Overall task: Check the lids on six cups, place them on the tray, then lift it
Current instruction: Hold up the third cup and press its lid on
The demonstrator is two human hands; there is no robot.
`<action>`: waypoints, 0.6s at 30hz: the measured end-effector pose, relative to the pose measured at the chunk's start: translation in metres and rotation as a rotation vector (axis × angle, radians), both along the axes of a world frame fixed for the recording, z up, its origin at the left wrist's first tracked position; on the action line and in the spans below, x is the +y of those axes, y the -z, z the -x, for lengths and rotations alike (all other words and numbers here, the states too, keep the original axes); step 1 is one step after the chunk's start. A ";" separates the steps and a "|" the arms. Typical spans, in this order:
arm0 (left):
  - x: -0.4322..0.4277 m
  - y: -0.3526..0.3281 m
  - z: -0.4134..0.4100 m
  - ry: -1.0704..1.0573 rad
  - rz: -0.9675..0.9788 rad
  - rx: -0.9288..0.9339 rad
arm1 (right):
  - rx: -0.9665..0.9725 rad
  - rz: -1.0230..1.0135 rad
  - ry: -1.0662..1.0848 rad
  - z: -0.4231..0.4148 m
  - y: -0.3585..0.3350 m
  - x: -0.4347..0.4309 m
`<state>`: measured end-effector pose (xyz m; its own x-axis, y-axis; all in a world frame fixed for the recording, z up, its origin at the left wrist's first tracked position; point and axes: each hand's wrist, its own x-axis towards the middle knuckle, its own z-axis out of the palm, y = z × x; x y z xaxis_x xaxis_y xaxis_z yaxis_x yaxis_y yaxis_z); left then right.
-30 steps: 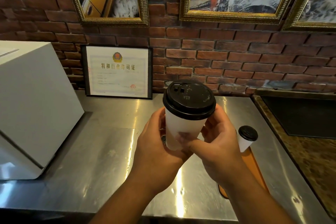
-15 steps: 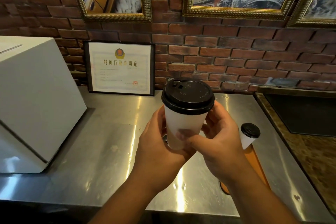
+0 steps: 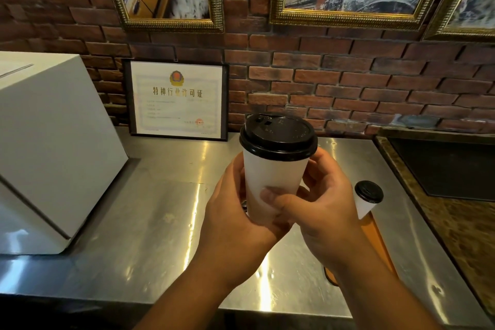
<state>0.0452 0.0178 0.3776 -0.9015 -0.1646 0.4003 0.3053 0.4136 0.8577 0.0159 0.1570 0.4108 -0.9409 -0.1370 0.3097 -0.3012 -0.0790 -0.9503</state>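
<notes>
From the head camera, little has changed over the last second: the white paper cup [image 3: 272, 185] is still raised in front of the chest above the counter [image 3: 160, 222], both hands wrapped round its lower half, and it has only drifted slightly as the head moved. The left hand [image 3: 230, 225] cups the cup's left side and base, while the right hand [image 3: 321, 211] closes on the right side, its thumb pressed flat across the front wall. The black lid [image 3: 278, 136] looks seated evenly all round the rim, with its sip opening at the far edge. That steadiness suggests the lid check on this cup is under way or nearly finished, and placing it should come next. To the right, partly behind the right forearm, an orange tray [image 3: 375, 236] lies on the counter with a second lidded cup [image 3: 367, 199] standing at its far end, so by this view most of the six are yet to be set down; the other cups cannot be seen. A white box [image 3: 48, 147] sits well to the left, a framed certificate [image 3: 178, 99] leans on the brick wall behind, and neither blocks the way to the tray.
</notes>
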 end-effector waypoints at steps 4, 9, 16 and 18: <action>0.000 0.004 -0.002 -0.012 0.025 -0.021 | -0.013 -0.004 0.022 0.000 -0.002 -0.003; -0.005 0.002 -0.003 -0.010 0.046 -0.030 | -0.043 -0.001 -0.017 -0.001 -0.001 -0.004; -0.004 0.004 -0.003 -0.006 0.013 -0.027 | -0.025 0.009 0.019 0.002 -0.002 -0.007; -0.005 0.003 -0.003 -0.007 0.011 -0.019 | -0.037 0.032 -0.005 0.002 -0.002 -0.007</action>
